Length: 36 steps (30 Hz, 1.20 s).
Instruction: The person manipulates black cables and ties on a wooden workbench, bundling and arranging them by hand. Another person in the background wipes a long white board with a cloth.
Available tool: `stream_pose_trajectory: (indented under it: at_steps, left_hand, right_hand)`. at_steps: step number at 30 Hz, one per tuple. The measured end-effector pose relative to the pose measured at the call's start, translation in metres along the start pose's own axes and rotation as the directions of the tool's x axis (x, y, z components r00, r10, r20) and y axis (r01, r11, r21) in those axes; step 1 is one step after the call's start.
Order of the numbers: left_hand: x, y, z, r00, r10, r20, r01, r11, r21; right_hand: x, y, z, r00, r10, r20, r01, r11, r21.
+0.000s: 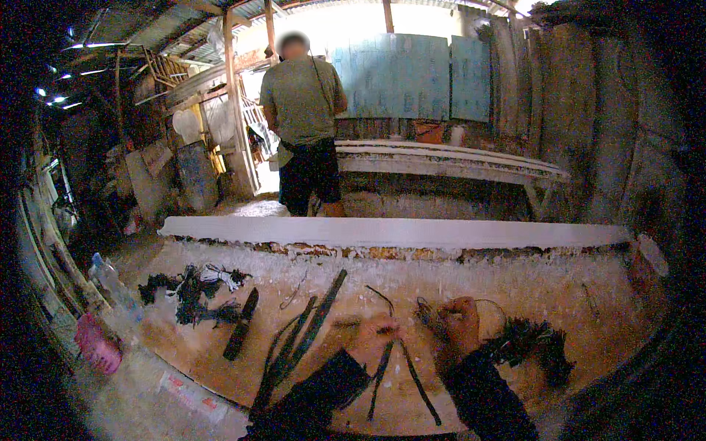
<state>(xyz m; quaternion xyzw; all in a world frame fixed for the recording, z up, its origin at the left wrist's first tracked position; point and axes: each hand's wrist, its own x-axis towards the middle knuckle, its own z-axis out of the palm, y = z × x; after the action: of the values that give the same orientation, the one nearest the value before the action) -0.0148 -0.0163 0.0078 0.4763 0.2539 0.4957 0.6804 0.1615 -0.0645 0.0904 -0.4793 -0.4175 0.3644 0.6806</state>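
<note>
My left hand (pixel 373 339) is closed in a pinch around a narrow dark strip (pixel 418 386). Dark ends stick out above the fingers and spread below them. Just to its right, my right hand (pixel 460 325) is curled shut on a thin wire-like strand (pixel 494 303), which arcs out on its right side. Beside my left forearm lie several long dark strips (pixel 312 327), roughly lengthwise. A flat dark knife-like piece (pixel 241 323) rests farther left. Next to my right wrist is a bundle of black frayed cords (pixel 533 345).
The worn work surface (pixel 471 272) ends at a raised white board (pixel 397 231). Tangled black cords (pixel 195 294) lie at left, near a clear plastic bottle (pixel 107 272) and a pink container (pixel 97 344). Beyond, a person (pixel 301 110) stands by a long bench (pixel 456 158).
</note>
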Motion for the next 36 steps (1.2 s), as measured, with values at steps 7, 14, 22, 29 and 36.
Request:
stream_pose_trajectory:
  at_steps: [7, 14, 22, 29, 36]
  left_hand:
    - [-0.002, 0.048, -0.032, 0.907, 0.16, -0.389, 0.048, 0.879, 0.475]
    - [-0.003, 0.06, -0.037, 0.877, 0.278, -0.392, -0.037, 0.853, 0.521]
    - [-0.008, 0.064, -0.03, 0.892, 0.194, -0.407, 0.01, 0.893, 0.449]
    - [0.0, 0.034, -0.017, 0.847, 0.508, -0.156, -0.259, 0.651, 0.714]
    - [-0.022, 0.059, 0.024, 0.985, -0.076, -0.152, 0.162, 0.147, 0.976]
  right_hand:
    - [-0.004, -0.002, 0.001, 0.924, 0.13, 0.36, -0.087, 0.987, -0.134]
    - [-0.03, -0.002, 0.013, 0.766, -0.077, 0.639, 0.505, 0.687, -0.522]
    - [-0.037, -0.011, 0.015, 0.602, -0.349, 0.718, 0.76, 0.527, -0.381]
    - [0.001, -0.02, -0.005, 0.774, -0.314, 0.55, 0.633, 0.357, -0.687]
    - [0.015, -0.004, -0.02, 0.881, -0.23, 0.414, 0.442, 0.088, -0.893]
